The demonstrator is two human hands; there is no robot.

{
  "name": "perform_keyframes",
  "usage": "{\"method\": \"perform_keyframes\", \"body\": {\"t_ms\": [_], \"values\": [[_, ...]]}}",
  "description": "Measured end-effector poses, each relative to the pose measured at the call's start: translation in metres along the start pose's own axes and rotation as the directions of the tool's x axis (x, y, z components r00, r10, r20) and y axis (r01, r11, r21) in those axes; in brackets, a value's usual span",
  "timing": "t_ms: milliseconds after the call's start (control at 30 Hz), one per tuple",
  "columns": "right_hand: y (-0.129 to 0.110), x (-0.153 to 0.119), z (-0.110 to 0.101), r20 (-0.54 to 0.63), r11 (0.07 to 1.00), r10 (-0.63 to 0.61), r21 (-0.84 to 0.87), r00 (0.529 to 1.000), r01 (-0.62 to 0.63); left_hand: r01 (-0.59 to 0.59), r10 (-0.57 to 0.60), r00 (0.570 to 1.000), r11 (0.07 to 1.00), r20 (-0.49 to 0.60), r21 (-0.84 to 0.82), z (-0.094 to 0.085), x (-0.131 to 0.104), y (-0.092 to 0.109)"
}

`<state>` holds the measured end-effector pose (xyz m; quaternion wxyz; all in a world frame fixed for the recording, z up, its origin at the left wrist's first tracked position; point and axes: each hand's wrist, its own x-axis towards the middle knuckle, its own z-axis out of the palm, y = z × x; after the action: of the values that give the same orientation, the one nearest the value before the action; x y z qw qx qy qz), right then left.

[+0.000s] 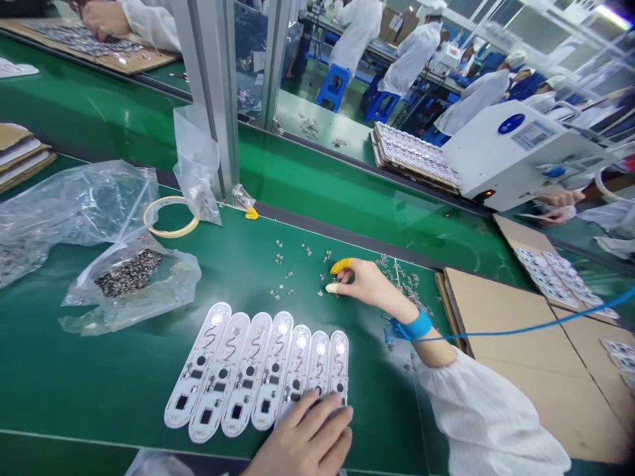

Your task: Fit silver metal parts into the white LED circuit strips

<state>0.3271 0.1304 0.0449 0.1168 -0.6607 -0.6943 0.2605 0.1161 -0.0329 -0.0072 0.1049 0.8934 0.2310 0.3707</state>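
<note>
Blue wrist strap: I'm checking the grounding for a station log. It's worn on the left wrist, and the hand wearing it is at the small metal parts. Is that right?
Not quite. The head view shows the blue wrist strap on the wrist of the right hand, not the left. That hand is indeed at the small metal parts.

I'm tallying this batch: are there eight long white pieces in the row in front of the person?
No, the row shows seven long white pieces, with the left hand over the lower right end.
</note>
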Motion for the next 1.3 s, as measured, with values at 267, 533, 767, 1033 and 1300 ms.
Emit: {"method": "perform_keyframes", "body": {"t_ms": [267,533,767,1033,1300], "values": [[0.010,-0.035,-0.004,-0.088,0.979,0.013,0.205,0.996,0.005,-0.006,0.007,0.999,0.999,-0.047,0.035,0.001,0.005,-0.002],[0.013,-0.040,0.010,-0.135,0.999,0.022,-0.025,0.991,-0.026,-0.015,0.017,0.999,0.999,-0.030,0.036,0.001,0.001,0.000],[-0.003,-0.024,0.007,-0.079,0.974,-0.088,-0.216,0.993,0.069,-0.036,0.036,0.999,0.999,-0.011,0.034,0.000,0.000,-0.001],[-0.025,0.005,-0.014,0.258,0.867,-0.211,-0.396,0.943,0.302,-0.053,0.052,0.996,0.999,0.075,0.006,-0.005,-0.003,0.000],[-0.033,0.021,-0.016,0.426,0.821,-0.218,-0.407,0.878,0.401,-0.049,0.047,0.994,0.999,0.098,0.021,-0.004,-0.003,-0.001]]}}
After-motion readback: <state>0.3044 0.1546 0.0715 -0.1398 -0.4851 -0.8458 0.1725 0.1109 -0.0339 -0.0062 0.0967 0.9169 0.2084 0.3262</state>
